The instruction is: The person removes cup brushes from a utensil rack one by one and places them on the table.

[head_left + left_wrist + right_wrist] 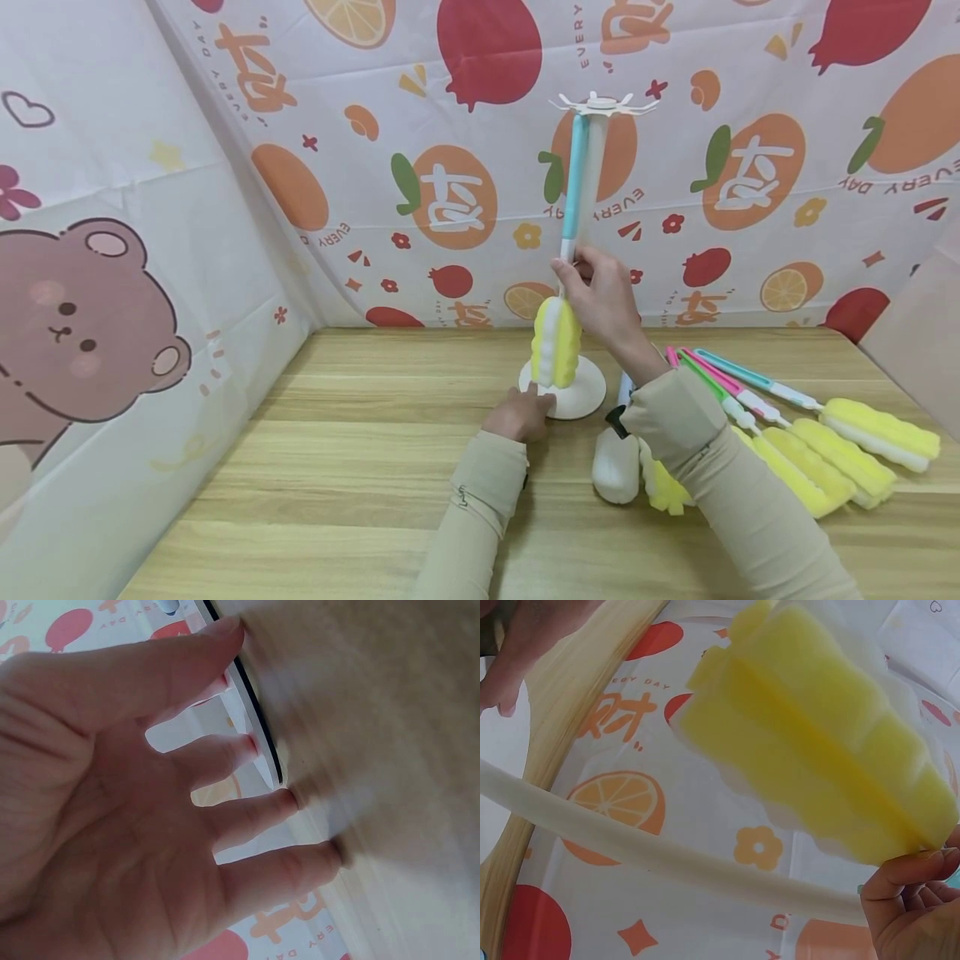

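Observation:
A white stand has a round base [581, 400], an upright pole [682, 870] and a ring of hooks [602, 105] on top. My right hand [603, 292] pinches a sponge cup brush [556, 342] by its neck, beside the pole. Its teal handle [576, 175] points up to the hooks, and its yellow-and-white sponge head hangs above the base. My left hand [519, 414] is at the near left of the base. In the left wrist view, the thumb and a finger touch the base's rim [259, 724], while other fingertips rest on the tabletop, fingers mostly straight.
On the wooden table [322, 467], several more sponge brushes [881, 432] with teal, pink and green handles lie at the right. A white-headed brush [617, 467] lies near my right sleeve, partly covered by it. A fruit-patterned cloth [480, 275] hangs behind the table.

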`<action>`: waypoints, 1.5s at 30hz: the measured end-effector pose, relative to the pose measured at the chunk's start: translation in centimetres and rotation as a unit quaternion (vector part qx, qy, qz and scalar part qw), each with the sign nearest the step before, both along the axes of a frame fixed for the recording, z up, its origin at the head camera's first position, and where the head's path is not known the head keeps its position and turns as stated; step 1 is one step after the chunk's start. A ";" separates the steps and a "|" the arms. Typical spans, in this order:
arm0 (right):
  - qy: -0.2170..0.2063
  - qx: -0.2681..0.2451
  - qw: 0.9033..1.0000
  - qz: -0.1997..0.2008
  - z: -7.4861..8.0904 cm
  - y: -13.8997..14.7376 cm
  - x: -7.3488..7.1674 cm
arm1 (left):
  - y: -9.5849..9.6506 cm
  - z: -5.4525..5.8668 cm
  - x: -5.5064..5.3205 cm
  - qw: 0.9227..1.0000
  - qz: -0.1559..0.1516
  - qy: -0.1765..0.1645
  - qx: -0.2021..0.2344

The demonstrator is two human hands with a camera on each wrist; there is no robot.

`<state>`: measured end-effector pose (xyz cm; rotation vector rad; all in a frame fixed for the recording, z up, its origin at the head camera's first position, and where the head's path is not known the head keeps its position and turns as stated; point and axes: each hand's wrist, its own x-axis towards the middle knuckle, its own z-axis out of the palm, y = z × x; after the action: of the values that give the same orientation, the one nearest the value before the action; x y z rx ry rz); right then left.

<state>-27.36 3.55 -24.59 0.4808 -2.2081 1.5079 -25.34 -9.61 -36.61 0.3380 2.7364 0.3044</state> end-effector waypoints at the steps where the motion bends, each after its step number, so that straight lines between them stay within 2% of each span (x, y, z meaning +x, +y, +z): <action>1: 0.000 0.000 1.000 0.000 0.0 0.0 0.0 | 0.0 0.0 0.0 1.000 -0.002 0.001 0.000; 23: 0.014 0.009 1.000 -0.003 -0.4 1.2 0.9 | 0.1 -0.1 -0.4 1.000 -0.027 0.007 -0.010; 45: 0.004 0.022 1.000 -0.018 -1.1 2.4 0.9 | 0.0 0.0 -0.1 0.999 -0.025 0.018 -0.008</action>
<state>-26.48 6.00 -25.74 0.4573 -2.2360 1.4394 -25.43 -9.58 -36.60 0.4118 2.7583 0.2662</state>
